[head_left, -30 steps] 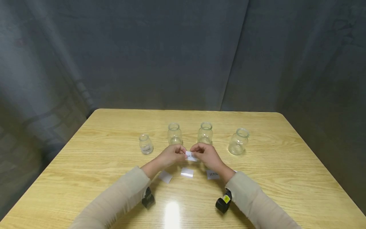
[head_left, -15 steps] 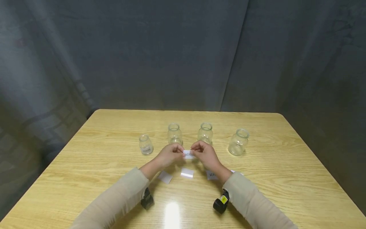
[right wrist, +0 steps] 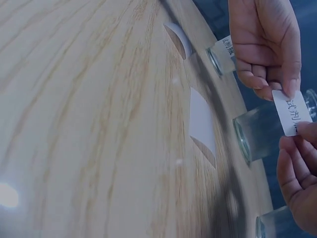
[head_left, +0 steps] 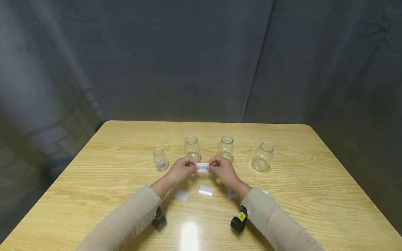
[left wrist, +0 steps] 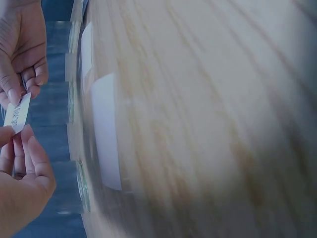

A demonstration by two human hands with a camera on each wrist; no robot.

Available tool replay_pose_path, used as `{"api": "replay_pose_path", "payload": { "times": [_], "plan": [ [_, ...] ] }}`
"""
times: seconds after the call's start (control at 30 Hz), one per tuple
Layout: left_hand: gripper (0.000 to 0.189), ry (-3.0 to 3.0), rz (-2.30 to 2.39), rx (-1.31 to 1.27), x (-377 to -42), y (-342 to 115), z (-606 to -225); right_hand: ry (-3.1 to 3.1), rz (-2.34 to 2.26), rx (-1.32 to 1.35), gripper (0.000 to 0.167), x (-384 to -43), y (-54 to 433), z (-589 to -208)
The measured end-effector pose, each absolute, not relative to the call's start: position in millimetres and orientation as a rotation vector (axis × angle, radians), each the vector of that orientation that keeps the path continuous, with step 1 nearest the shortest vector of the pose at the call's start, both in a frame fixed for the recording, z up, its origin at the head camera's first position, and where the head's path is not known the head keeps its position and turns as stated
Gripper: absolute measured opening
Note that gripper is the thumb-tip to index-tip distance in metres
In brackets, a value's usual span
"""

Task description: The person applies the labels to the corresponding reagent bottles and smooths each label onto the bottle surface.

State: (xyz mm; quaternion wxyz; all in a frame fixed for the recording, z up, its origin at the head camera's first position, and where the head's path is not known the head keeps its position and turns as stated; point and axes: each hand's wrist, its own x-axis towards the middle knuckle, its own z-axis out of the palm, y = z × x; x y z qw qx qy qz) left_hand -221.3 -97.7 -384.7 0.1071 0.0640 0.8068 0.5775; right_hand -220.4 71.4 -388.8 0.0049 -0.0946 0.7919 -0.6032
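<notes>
Between both hands, a white label [head_left: 202,167] with dark handwriting is held up above the table, in front of the middle jars. My left hand [head_left: 182,170] pinches its left end with thumb and fingers. Its right end is pinched by my right hand [head_left: 223,170]. In the right wrist view the written side of the label [right wrist: 292,114] shows, one end covered by the right thumb. Behind the hands stand two clear glass jars, the left jar [head_left: 192,148] and the right jar [head_left: 225,146], their bases partly hidden by the hands.
A smaller jar [head_left: 161,161] bearing a written label stands at left, and another glass jar [head_left: 262,157] at right. Nearer me lie a tilted white label [head_left: 182,195], a glossy label [head_left: 205,190], a written label [head_left: 231,193] partly under the right wrist, and a half-hidden label [head_left: 265,192].
Both hands have shifted slightly left with the label between them. It now lies level, with more of its writing showing. The jars and the labels on the table stay put.
</notes>
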Motion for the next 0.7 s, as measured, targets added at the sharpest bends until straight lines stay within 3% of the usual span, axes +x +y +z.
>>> {"api": "replay_pose_path", "payload": {
  "times": [0.7],
  "plan": [
    [0.008,2.430,1.869,-0.123,-229,-104,-386,2.596,-1.854,-0.304,0.006,-241,44,-394]
  ]
}}
